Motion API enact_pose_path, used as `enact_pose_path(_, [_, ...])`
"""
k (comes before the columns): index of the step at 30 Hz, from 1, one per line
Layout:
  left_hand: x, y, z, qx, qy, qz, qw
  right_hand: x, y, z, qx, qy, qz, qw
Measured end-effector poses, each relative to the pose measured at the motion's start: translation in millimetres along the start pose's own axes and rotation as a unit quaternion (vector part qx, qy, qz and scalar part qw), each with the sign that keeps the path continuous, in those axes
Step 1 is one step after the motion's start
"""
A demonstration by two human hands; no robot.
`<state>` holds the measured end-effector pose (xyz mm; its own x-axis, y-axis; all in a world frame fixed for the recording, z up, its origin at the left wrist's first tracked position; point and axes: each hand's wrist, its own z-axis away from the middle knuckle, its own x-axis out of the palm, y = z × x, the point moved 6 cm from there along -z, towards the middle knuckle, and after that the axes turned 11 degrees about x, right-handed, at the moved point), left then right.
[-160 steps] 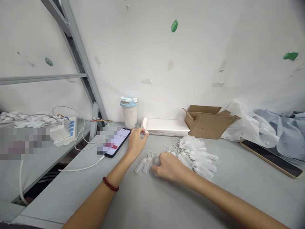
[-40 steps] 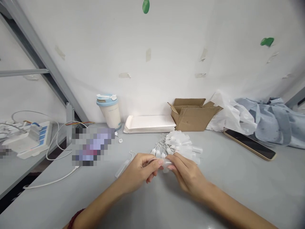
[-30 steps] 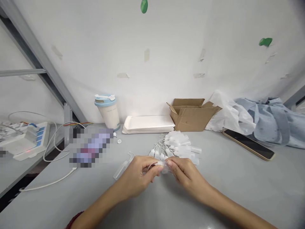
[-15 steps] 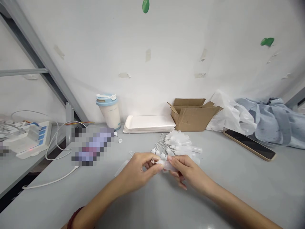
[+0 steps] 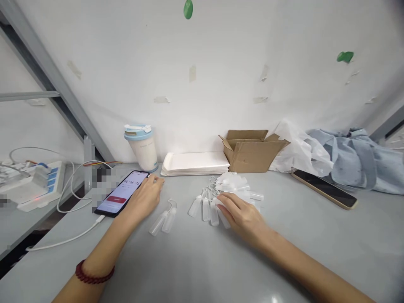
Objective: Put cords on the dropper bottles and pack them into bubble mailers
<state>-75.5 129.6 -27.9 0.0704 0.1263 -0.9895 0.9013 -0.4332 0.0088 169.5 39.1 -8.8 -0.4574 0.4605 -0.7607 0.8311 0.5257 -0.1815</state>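
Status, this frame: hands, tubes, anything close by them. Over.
Left hand along right edge of lit phone, grip unclear. Right hand at pile of translucent tubes, grip unclear. Two tubes apart, left of pile. Cardboard box behind pile.

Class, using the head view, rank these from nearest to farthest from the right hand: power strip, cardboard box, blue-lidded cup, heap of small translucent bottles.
1. Heap of small translucent bottles: partly hidden by the right hand.
2. Cardboard box: farther back.
3. Blue-lidded cup: back, left.
4. Power strip: far left.
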Motion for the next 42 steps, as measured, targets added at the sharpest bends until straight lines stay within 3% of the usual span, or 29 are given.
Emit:
enact_pose_path(11, [12.6,-3.5,-2.4,0.019,-0.003,0.044,0.999,6.3,10.3,-2.9,0.072,-0.057,0.111,0.990])
enact_pose_path(15, [10.1,0.4,-2.1,0.029,0.010,0.063,0.998,0.9,6.9,-2.9,0.078,-0.026,0.066,0.994])
enact_pose_path(18, [4.5,6.4,-2.1,0.033,0.029,0.076,0.996,-5.6,-10.7,-2.0,0.041,-0.011,-0.014,0.999])
enact_pose_path(21, [-2.3,12.0,-3.1,0.034,0.054,0.088,0.994,-3.7,-42.1,-4.1,-0.020,-0.066,-0.069,0.995])
enact_pose_path(23, [-6.7,13.9,-4.0,0.027,0.072,0.094,0.993,8.3,-64.3,-7.4,-0.042,-0.157,-0.063,0.985])
enact_pose_path(25, [-10.7,14.3,-4.7,0.017,0.089,0.099,0.991,22.9,-80.4,-13.1,-0.022,-0.231,-0.059,0.971])
enact_pose_path(27, [-14.4,13.8,-4.8,0.007,0.102,0.103,0.989,36.2,-91.9,-20.5,0.003,-0.265,-0.070,0.962])
enact_pose_path(33, [-23.9,14.7,-2.1,-0.004,0.124,0.116,0.986,63.3,-101.1,-32.3,0.020,-0.298,-0.074,0.952])
enact_pose_path(42, [-33.3,23.7,-0.5,-0.022,0.169,0.241,0.955,62.3,-97.3,-27.0,0.015,-0.315,-0.090,0.945])
